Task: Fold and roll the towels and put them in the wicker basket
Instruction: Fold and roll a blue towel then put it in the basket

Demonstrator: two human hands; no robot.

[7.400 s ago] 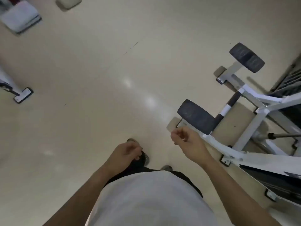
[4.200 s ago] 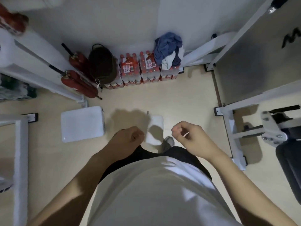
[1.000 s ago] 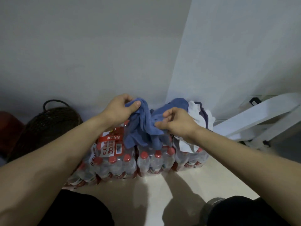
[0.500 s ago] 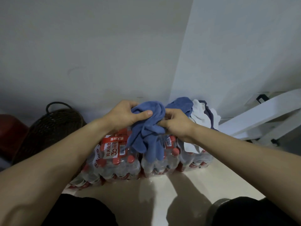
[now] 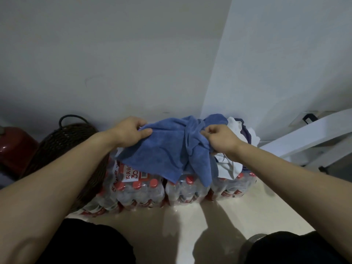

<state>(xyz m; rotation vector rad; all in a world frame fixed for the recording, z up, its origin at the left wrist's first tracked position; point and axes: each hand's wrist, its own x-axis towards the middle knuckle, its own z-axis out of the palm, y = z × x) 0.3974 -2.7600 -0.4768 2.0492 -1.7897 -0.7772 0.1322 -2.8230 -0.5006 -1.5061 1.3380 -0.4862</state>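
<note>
A blue towel (image 5: 163, 151) hangs spread between my two hands above shrink-wrapped packs of bottled water (image 5: 144, 189). My left hand (image 5: 131, 133) pinches its left edge between thumb and fingers. My right hand (image 5: 219, 138) grips a bunched part of the same towel at its right side. Behind my right hand lies a heap of more towels (image 5: 234, 149), white and dark blue, on the right pack. The dark wicker basket (image 5: 62, 141) with a loop handle stands on the floor to the left, partly behind my left forearm.
A red cylinder (image 5: 13, 147) sits at the far left beside the basket. White metal frame bars (image 5: 312, 136) angle in from the right. A grey wall and corner stand close behind the packs. Pale floor (image 5: 190, 221) lies between the packs and my knees.
My hands have pulled apart, and the blue towel has gone from a bunched clump to a wider sheet between them. Earlier I walked across the room to this corner.
</note>
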